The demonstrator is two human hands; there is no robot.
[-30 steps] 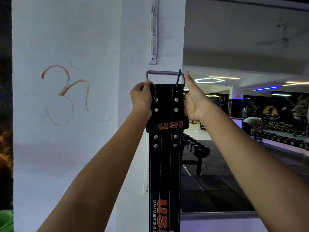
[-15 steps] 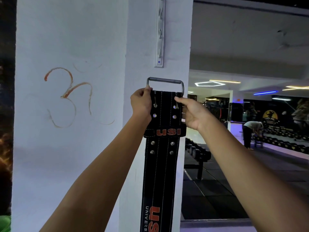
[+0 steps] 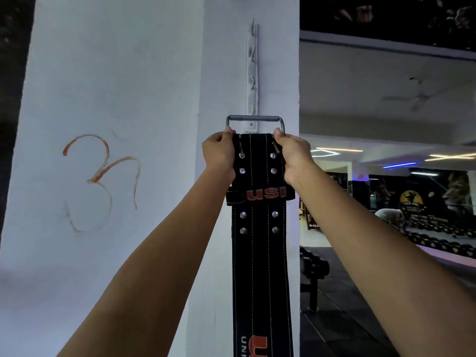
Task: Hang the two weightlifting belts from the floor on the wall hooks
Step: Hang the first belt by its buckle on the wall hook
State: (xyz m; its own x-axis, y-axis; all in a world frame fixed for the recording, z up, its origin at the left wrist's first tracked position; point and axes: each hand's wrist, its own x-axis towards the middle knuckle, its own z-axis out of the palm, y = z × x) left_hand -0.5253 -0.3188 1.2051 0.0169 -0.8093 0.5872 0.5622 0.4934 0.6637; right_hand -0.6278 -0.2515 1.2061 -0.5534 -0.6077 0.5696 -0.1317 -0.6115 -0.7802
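A black weightlifting belt [image 3: 260, 253] with red "USI" lettering hangs straight down in front of a white pillar. Its grey metal buckle [image 3: 255, 119] points up and overlaps the bottom end of a white hook strip [image 3: 252, 73] fixed vertically on the pillar. My left hand [image 3: 219, 153] grips the belt's top left corner and my right hand [image 3: 293, 155] grips the top right corner, both just under the buckle. Whether the buckle sits on a hook I cannot tell. Only one belt is in view.
The white pillar [image 3: 128, 86] carries an orange painted symbol [image 3: 100, 179] at the left. To the right a mirror shows dumbbell racks [image 3: 443, 233], a bent-over person [image 3: 391, 217] and ceiling lights. A dumbbell rack [image 3: 313, 276] stands low, right of the belt.
Both hands have raised the belt, so the buckle now reaches the bottom of the hook strip. My right hand went from an open thumb-up pose to a grip on the belt's right corner.
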